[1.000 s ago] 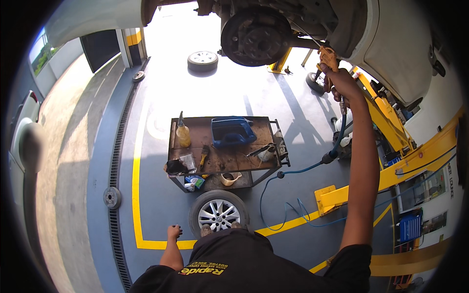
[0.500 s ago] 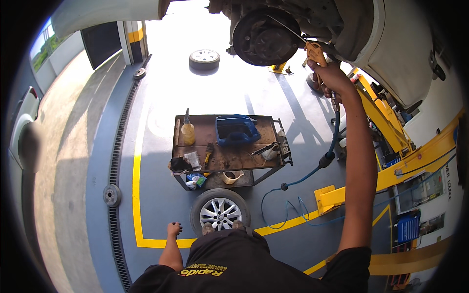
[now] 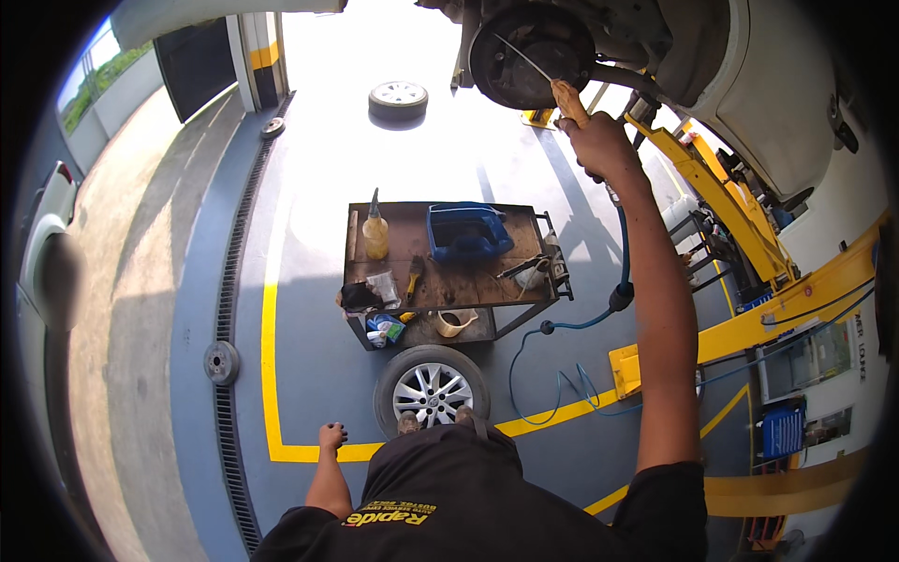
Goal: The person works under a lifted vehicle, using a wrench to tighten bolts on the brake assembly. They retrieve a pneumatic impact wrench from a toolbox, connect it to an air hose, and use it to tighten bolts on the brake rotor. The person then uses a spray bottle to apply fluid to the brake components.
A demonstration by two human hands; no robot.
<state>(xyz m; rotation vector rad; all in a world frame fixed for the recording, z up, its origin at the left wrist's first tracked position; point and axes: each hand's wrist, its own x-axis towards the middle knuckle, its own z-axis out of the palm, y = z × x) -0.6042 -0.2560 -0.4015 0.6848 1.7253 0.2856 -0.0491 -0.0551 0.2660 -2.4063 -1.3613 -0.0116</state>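
Observation:
My right hand [image 3: 604,147], raised at the upper right, is wrapped round an orange air blow gun [image 3: 569,101]. The gun's long thin nozzle reaches across the dark round brake assembly [image 3: 534,66] under a raised vehicle; whether the tip touches it I cannot tell. From the gun's lower end a blue air hose [image 3: 625,245] hangs down and loops on the floor. Low beside my body, my left hand [image 3: 332,435] has its fingers curled in, with nothing visible in it. Before my feet lies a wheel [image 3: 382,403] with silver spokes.
A metal trolley [image 3: 468,272] stands ahead, bearing a spray bottle [image 3: 375,238], a brush [image 3: 414,277] and a cut-open blue container [image 3: 448,251]. Yellow lift arms [image 3: 716,347] stretch along the right. Another wheel [image 3: 398,110] lies farther off; a round metal drum [image 3: 222,362] sits by the floor grate.
My right hand and the blow gun have moved left and slightly down, and the nozzle now crosses the brake assembly at a lower place. My view has shifted slightly; the left hand stays low.

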